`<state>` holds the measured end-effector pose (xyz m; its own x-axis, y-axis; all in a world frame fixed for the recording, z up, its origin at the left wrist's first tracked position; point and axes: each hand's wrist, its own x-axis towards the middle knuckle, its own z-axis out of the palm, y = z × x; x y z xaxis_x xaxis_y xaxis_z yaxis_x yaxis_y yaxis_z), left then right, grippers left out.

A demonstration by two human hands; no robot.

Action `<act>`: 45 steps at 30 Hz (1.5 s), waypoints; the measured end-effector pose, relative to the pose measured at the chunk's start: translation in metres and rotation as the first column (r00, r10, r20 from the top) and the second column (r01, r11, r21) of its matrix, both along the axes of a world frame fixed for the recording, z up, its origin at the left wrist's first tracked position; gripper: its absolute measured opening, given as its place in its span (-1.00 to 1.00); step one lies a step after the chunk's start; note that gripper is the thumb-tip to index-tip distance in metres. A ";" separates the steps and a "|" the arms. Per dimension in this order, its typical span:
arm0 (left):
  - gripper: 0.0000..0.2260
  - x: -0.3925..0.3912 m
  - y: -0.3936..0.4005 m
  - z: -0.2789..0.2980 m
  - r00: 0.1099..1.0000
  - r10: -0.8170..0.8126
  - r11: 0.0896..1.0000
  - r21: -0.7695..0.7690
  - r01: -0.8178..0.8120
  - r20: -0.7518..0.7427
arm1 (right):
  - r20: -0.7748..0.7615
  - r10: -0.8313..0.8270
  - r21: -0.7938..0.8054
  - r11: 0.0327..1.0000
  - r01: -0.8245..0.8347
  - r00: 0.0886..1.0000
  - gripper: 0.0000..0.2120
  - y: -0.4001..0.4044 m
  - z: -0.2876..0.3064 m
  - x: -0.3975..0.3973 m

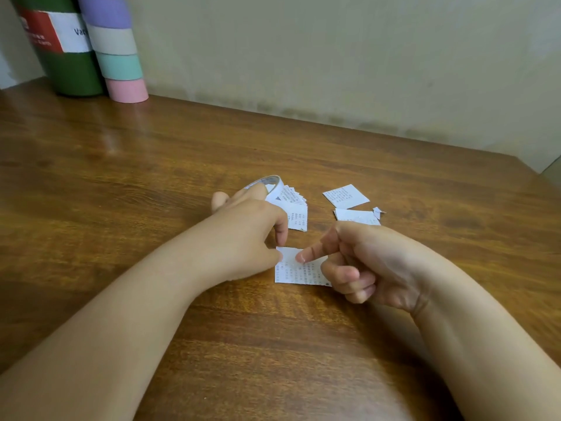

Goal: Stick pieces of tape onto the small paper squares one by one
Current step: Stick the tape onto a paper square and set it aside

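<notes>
Paper square [299, 270], printed | left hand [249, 235] grips tape roll [267, 185] | right hand [373, 262] forefinger presses

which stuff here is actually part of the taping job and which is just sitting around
In use:
paper square, pressed by the right hand forefinger
left hand, with the tape roll on it
stack of paper squares
two more squares

Lying about:
green canister
pastel striped tube
</notes>
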<state>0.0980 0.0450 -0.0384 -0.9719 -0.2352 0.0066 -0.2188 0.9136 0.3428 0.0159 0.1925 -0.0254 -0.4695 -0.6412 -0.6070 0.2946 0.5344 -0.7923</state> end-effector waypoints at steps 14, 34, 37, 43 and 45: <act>-0.95 -0.003 0.000 -0.006 0.999 -0.051 0.999 0.019 0.051 0.017 | -0.319 0.128 0.158 0.984 -0.081 0.939 -0.66 -0.001 0.003 0.008; -0.78 -0.009 0.005 -0.013 1.000 -0.008 0.998 0.068 0.006 0.021 | -0.726 0.396 0.389 0.911 -0.139 0.562 -0.64 0.010 0.000 0.011; -0.78 -0.010 0.005 -0.013 1.000 -0.002 0.998 0.065 0.001 0.026 | -0.782 0.452 0.457 0.884 -0.097 0.429 -0.66 0.010 0.000 0.016; -0.80 -0.008 0.004 -0.013 1.000 -0.015 0.998 0.069 0.013 0.025 | -0.798 0.494 0.500 0.862 -0.079 0.346 -0.62 0.013 0.000 0.014; -0.80 -0.008 0.004 -0.013 1.000 -0.019 0.997 0.071 0.017 0.022 | -0.814 0.459 0.462 0.883 -0.080 0.357 -0.64 0.016 0.004 0.009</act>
<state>0.0904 0.0492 -0.0514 -0.9757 -0.2170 -0.0313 -0.2111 0.8910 0.4020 0.0253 0.2088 -0.0209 -0.6809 -0.7212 -0.1277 -0.6754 0.6857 -0.2715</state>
